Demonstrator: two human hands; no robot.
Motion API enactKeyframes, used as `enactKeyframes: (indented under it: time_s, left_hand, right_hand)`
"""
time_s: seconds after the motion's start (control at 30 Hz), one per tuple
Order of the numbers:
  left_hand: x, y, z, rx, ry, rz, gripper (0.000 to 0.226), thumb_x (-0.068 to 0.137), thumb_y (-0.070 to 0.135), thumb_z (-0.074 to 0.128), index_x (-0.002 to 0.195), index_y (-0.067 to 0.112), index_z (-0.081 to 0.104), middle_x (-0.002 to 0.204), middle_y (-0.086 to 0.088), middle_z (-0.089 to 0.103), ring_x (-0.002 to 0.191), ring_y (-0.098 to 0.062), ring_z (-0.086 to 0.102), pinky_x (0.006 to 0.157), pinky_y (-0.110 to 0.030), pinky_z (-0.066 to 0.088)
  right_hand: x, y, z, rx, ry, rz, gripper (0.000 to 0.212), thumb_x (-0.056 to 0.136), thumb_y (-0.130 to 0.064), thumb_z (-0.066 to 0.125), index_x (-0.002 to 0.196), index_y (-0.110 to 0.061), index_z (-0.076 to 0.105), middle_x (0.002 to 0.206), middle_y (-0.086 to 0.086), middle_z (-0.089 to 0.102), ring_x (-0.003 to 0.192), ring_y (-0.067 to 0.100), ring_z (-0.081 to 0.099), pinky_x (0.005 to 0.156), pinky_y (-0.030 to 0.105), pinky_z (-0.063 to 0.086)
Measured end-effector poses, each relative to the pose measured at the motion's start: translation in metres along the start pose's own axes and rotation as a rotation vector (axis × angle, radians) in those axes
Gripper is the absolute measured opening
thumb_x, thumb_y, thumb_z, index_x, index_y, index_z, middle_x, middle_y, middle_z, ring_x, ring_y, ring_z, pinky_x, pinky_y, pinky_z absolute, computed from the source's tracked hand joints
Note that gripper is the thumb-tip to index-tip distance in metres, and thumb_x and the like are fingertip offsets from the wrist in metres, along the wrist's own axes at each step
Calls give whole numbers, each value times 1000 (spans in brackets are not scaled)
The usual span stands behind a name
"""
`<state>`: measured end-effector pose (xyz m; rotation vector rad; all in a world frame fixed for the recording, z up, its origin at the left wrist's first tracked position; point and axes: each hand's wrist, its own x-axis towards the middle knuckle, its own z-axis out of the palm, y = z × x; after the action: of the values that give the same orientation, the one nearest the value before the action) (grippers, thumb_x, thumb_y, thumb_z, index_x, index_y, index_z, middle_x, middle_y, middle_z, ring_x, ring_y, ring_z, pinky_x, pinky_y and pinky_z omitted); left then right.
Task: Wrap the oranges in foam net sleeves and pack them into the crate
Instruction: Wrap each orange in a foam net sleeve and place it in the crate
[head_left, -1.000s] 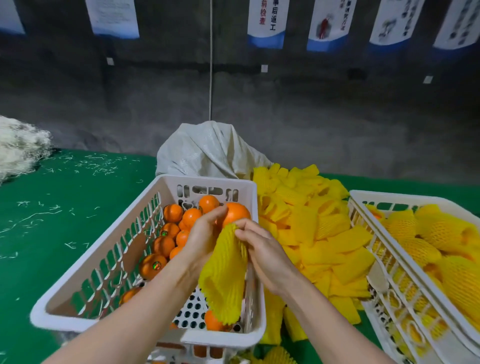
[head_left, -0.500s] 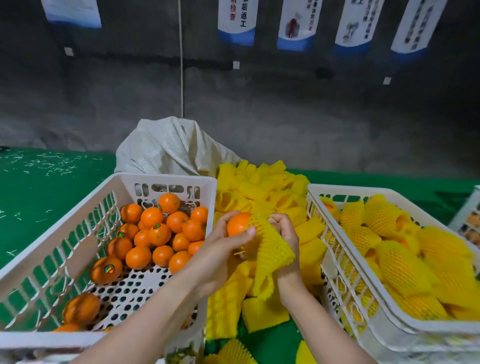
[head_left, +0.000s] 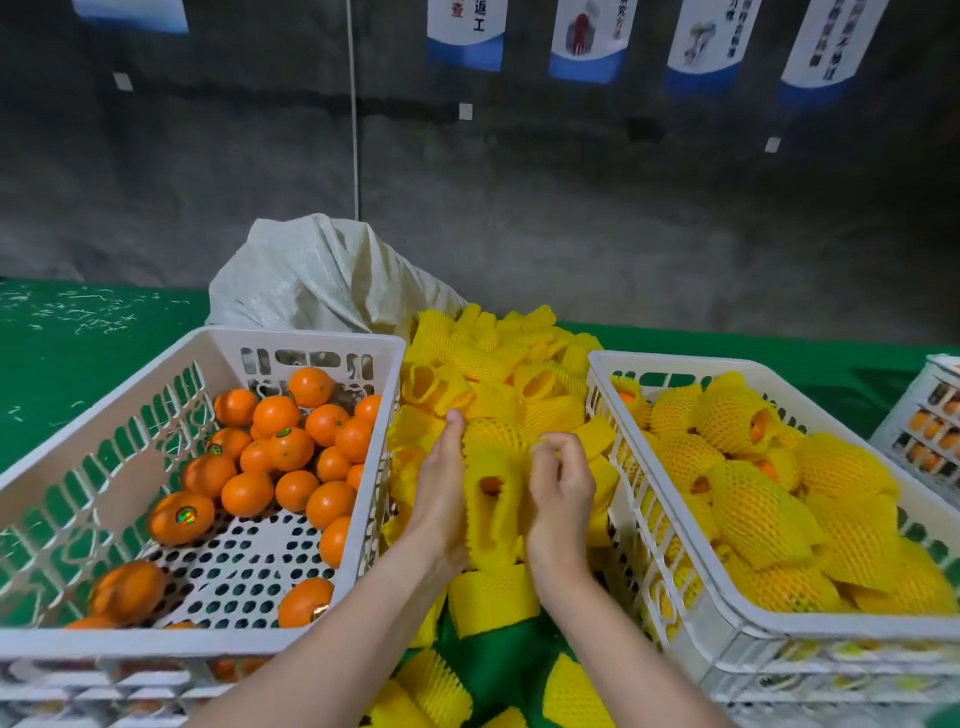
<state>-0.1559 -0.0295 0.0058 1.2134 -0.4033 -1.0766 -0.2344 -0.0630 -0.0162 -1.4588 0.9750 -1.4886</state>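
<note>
3 white crates (head_left: 296, 339), 2 hands (head_left: 441, 499), 1 sack (head_left: 322, 275), 5 wall banners (head_left: 592, 36) — bare oranges (head_left: 247, 493) and foam sleeves (head_left: 550, 413) too heaped to count.

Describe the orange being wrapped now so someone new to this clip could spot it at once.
Between the left crate of bare oranges and the right crate of wrapped ones lies a heap of empty yellow sleeves. Over it, the left hand and right hand hold the sleeved orange: the only sleeve there that bulges, with orange peel showing through a hole.
</note>
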Motion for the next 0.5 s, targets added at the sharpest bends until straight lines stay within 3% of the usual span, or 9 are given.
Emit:
enactKeyframes:
  time_s: [0.07, 0.13, 0.27, 0.4, 0.5]
  left_hand:
    - [2, -4, 1, -76, -85, -35, 47, 94, 52, 43, 115, 14, 63, 98, -8, 74, 90, -22, 71, 74, -36, 56]
    - [3, -7, 3, -92, -125, -45, 41, 86, 58, 49, 107, 25, 62, 96, 0, 74, 91, -18, 69, 73, -35, 55]
    - [5, -12, 2, -149, -221, -77, 78, 67, 66, 54, 128, 16, 55, 120, -8, 67, 110, -25, 63, 89, -43, 52]
    - [2, -10, 4, -180, -362, -111, 70, 61, 59, 60, 112, 10, 63, 107, -10, 72, 97, -23, 70, 72, -34, 58]
    - [0, -10, 9, -190, -289, -99, 67, 66, 53, 62, 115, 8, 62, 107, -13, 71, 95, -25, 70, 67, -34, 58]
  right_hand:
    - [22, -1, -11, 3, -3, 76, 28, 94, -5, 46, 69, -17, 50, 63, -4, 44, 59, 7, 38, 51, 18, 30]
    - [38, -2, -16, -3, -39, 153, 30, 93, -7, 46, 64, -15, 48, 60, -2, 42, 56, 8, 36, 46, 18, 28]
    - [43, 3, -20, 133, -129, 265, 24, 93, -6, 47, 70, -6, 46, 65, 9, 38, 61, 16, 35, 47, 24, 28]
    - [38, 9, -24, 306, -213, 345, 32, 95, -5, 47, 64, -6, 46, 53, 1, 50, 50, 10, 47, 46, 17, 39]
    - [34, 9, -22, 498, -208, 546, 32, 98, -4, 38, 68, -10, 51, 54, 3, 58, 56, 16, 54, 54, 24, 46]
